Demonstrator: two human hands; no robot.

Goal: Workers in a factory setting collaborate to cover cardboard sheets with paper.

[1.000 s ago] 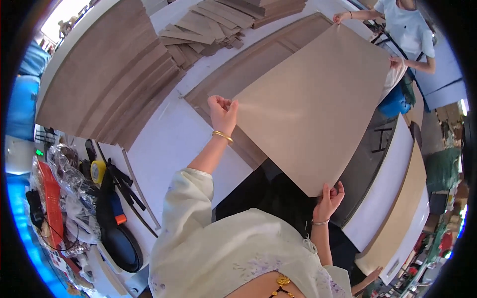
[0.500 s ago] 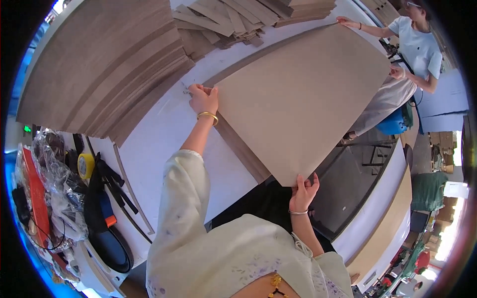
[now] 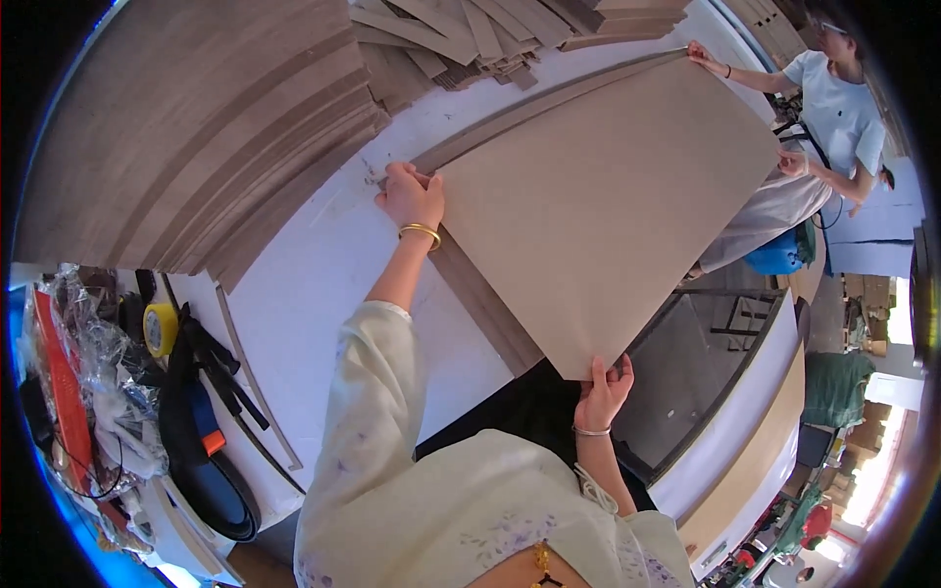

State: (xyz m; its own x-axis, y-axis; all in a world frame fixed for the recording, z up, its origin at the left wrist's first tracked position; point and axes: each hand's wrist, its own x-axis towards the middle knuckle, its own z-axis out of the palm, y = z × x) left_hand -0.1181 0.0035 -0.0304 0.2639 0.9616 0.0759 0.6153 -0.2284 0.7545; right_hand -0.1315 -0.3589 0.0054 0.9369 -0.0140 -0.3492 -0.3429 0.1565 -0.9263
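A large brown board sheet (image 3: 613, 196) lies slantwise over a stack of similar boards (image 3: 480, 299), whose edges show along its left and far sides. My left hand (image 3: 412, 196), with a gold bangle at the wrist, grips the sheet's far left corner. At the near corner, which juts past the table edge, my right hand (image 3: 601, 394) pinches the sheet between thumb and fingers. Across from me a co-worker holds the opposite end, one hand (image 3: 708, 59) at the far corner and the other hand (image 3: 792, 163) at the right corner.
A tall stack of brown boards (image 3: 196, 127) stands at left on the white table (image 3: 304, 265), with loose strips (image 3: 441, 34) behind. Yellow tape (image 3: 160, 329), black straps and plastic-wrapped items lie at lower left. A dark-framed panel (image 3: 686, 372) is at right.
The view has shifted slightly, so the sheet and hands appear a little farther right. Both my hands and the co-worker's keep hold of its corners.
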